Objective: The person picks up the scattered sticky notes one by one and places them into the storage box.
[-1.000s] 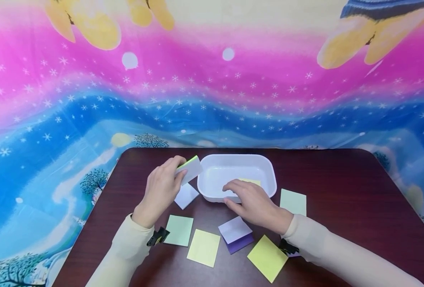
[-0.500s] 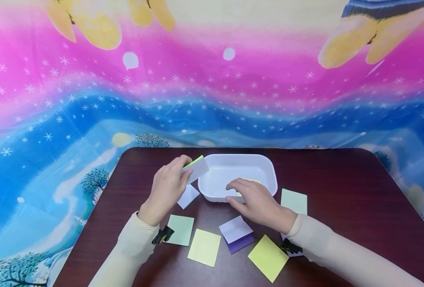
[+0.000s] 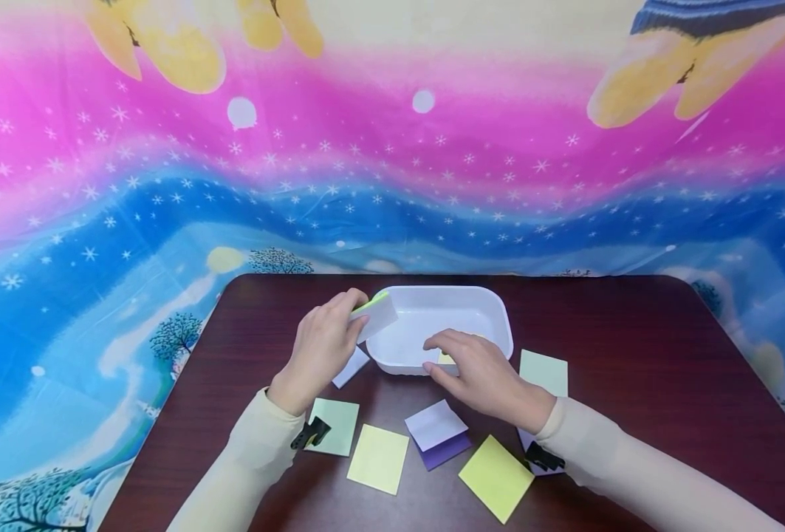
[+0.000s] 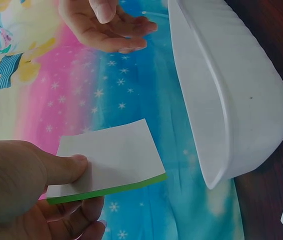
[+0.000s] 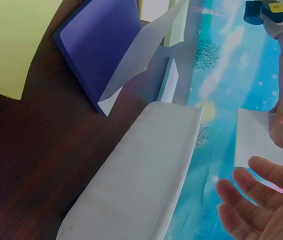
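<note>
My left hand (image 3: 326,343) pinches a sticky note pad (image 3: 380,316) between thumb and fingers. In the left wrist view the pad (image 4: 109,155) shows a white face and a green edge. It is held up at the left end of a white plastic basin (image 3: 506,336). My right hand (image 3: 481,369) hovers over the basin's front rim, fingers loosely bent and holding nothing. Part of a yellow sticky note (image 3: 445,358) shows inside the basin, mostly hidden behind that hand. In the right wrist view the right fingers are apart from the pad (image 5: 256,140).
On the dark table (image 3: 631,347) lie a pale green pad (image 3: 337,425), a pale yellow pad (image 3: 377,458), a purple pad (image 3: 437,428) with its top sheet raised, a bright yellow pad (image 3: 496,479) and another pale green pad (image 3: 543,373). A whitish pad (image 3: 350,369) lies left of the basin.
My left hand has moved right with the pad, bringing it over the basin's left end. The right hand has shifted slightly right, still holding nothing.
</note>
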Motion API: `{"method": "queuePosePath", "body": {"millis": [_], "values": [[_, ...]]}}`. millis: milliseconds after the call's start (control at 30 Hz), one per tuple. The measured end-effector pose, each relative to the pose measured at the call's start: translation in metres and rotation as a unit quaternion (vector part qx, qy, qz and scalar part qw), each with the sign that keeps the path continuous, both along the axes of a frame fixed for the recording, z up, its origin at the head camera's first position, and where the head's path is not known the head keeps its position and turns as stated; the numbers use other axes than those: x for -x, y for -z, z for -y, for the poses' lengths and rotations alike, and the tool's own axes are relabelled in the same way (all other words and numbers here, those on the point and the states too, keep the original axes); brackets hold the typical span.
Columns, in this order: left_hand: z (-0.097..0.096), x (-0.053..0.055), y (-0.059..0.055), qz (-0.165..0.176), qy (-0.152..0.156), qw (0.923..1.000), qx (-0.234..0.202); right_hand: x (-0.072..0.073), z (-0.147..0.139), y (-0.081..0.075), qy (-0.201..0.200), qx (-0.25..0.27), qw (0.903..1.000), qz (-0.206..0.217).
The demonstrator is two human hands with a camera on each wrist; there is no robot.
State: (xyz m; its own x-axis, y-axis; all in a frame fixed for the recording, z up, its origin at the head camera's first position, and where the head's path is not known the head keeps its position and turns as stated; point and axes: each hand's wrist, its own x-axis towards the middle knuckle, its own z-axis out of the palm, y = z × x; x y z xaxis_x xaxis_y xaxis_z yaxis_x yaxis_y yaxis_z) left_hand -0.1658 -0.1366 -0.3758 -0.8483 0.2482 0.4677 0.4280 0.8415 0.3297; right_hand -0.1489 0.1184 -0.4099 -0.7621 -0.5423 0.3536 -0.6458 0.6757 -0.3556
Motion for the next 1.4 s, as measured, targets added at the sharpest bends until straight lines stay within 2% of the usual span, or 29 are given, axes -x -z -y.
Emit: {"method": "queuePosePath", "body": {"millis": [433, 700, 1400], "values": [[-0.006, 0.003, 0.003, 0.014, 0.007, 0.9999, -0.002, 0.002, -0.003, 0.001, -0.001, 0.006, 1.0, -0.001], [-0.008, 0.009, 0.008, 0.02, 0.006, 0.9997, 0.016, 0.0, -0.006, 0.002, 0.0, -0.001, 1.0, 0.001], [-0.027, 0.018, 0.014, 0.033, 0.045, 0.9982, 0.022, 0.001, -0.012, 0.0, 0.01, -0.009, 0.9999, 0.004]]}}
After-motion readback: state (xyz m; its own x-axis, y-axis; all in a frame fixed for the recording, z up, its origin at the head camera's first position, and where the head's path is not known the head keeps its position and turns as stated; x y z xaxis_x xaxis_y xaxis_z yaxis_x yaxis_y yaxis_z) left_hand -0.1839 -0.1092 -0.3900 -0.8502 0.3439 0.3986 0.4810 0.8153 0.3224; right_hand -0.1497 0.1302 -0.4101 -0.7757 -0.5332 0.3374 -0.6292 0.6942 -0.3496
